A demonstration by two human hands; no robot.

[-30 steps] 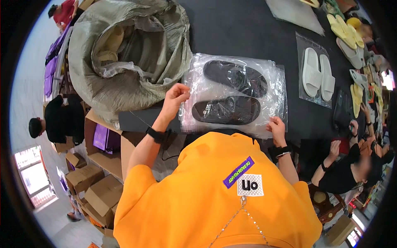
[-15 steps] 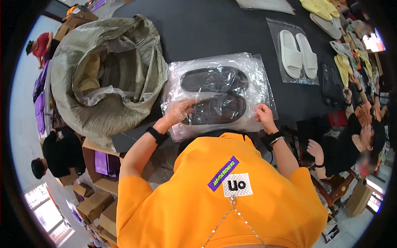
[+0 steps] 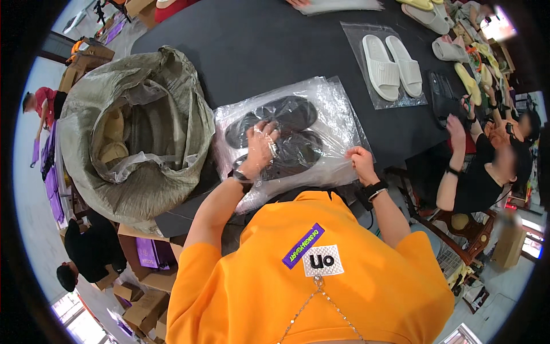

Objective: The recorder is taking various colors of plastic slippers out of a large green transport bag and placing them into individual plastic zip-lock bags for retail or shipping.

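Observation:
A pair of black slippers (image 3: pixel 292 111) lies inside a clear plastic bag (image 3: pixel 335 109), on top of a pile of clear plastic bags in front of me. My left hand (image 3: pixel 262 144) rests on the bagged slippers, between the two, its fingers stretched out rather than wrapped around anything. At the bag's right edge, my right hand (image 3: pixel 362 163) pinches the plastic between thumb and fingers. The film is drawn into creases running toward that pinch.
A large grey-green woven sack (image 3: pixel 134 195) with slippers inside stands at left. White slippers (image 3: pixel 381 69) lie on a clear bag at the dark table's (image 3: pixel 258 46) far right. More footwear lines the right edge, where a person in black (image 3: pixel 484 183) sits. Open cardboard boxes (image 3: pixel 146 312) are at lower left.
My left hand has moved from the near slipper's left end up onto the middle of the pair, fingers spreading. My right hand now pulls the bag's edge, and the slippers lie more slanted.

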